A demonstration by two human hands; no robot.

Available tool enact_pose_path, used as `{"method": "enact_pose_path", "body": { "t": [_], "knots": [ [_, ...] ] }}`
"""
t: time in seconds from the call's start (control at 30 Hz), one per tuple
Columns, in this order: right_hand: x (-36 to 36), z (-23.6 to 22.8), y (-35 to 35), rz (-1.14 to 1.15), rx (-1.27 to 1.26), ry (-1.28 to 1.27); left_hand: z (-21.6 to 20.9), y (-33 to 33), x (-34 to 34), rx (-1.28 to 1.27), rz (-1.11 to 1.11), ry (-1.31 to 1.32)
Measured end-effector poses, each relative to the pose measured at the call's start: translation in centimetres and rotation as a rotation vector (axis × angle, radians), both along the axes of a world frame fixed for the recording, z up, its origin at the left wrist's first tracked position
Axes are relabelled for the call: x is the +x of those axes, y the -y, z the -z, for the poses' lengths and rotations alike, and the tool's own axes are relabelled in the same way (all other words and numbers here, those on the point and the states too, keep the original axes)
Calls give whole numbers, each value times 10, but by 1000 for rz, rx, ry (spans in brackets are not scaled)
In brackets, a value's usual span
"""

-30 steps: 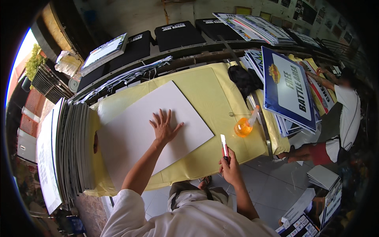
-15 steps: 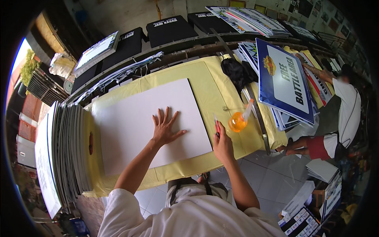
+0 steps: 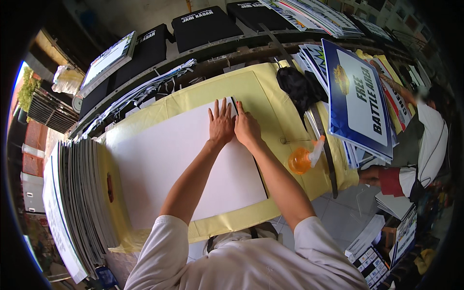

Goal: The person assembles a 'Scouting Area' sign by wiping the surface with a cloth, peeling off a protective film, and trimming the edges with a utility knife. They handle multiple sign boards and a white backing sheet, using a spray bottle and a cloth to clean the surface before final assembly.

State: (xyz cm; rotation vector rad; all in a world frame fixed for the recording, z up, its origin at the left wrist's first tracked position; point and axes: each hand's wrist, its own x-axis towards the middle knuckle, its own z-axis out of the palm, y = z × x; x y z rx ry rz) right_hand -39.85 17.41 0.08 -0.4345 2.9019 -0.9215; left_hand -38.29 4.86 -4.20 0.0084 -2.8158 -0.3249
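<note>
A large white board (image 3: 179, 179) lies flat on the yellow-covered table (image 3: 212, 231), a dark strip showing along its right edge. Flat near the far right corner of the board rests my left hand (image 3: 222, 126), fingers stretched out and pointing away from me. Close beside it, at that right edge, is my right hand (image 3: 248, 129), closed with its index finger extended forward. The red and black utility knife seen in its grip a moment ago is now mostly hidden by the fingers.
A spray bottle (image 3: 300, 160) of orange liquid stands to the right, with a black cloth (image 3: 296, 87) beyond it. A stack of boards (image 3: 84, 193) rises at the left. Printed signs (image 3: 360, 99) lean at the right, near another person (image 3: 430, 140). Black shirts (image 3: 205, 29) lie at the back.
My left hand has slid away from me and rightward across the board. My right hand has moved forward and left with the knife, from the near right to the board's far right edge.
</note>
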Motion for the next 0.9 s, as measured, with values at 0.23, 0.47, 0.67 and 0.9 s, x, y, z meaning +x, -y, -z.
{"method": "enact_pose_path", "body": {
  "t": [0.23, 0.47, 0.67, 0.9],
  "knots": [
    [-24, 13, 11, -31, 52, 35, 12, 0, -4, -10, 11, 80],
    [-22, 22, 15, -50, 66, -10, 12, 2, -1, -25, 3, 70],
    [-23, 24, 12, -39, 57, 20, 8, -1, -4, -22, 12, 63],
    [68, 11, -45, -53, 56, 33, 24, 1, -5, 55, 26, -47]
  ]
}}
